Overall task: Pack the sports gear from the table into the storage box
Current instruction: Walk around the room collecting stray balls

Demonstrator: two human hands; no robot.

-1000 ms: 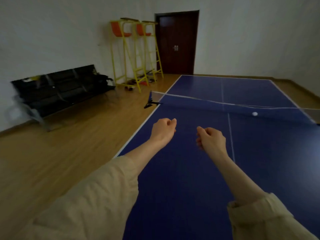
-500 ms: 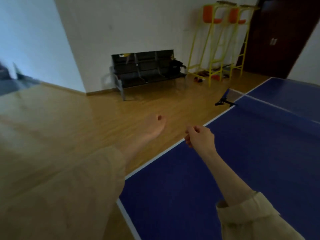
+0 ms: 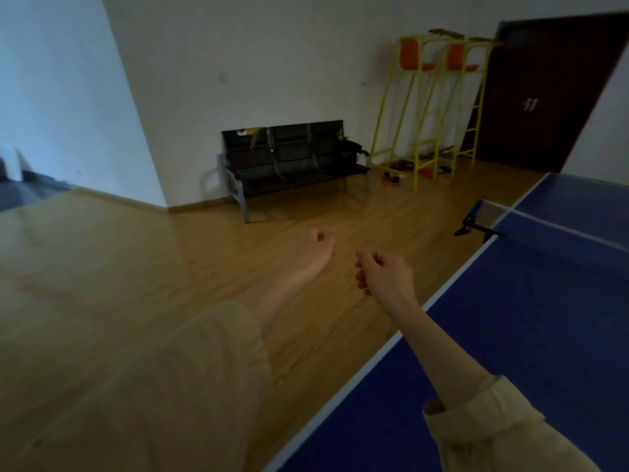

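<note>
- A table-tennis hall or sports room, indoors and dimly lit.
- A blue table (image 3: 531,321) with white edge lines fills the right side; its net post (image 3: 476,221) is clamped at the edge.
- Two tall yellow umpire chairs (image 3: 432,107) with orange seats stand against the white wall.
- A black row bench (image 3: 292,165) sits beside them.
- Wide wooden floor (image 3: 119,267), dark double door (image 3: 544,97) in the corner.

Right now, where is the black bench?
In the head view the black bench stands upper centre against the white wall, on the wooden floor, just left of the yellow umpire chairs and beyond both hands.
</note>
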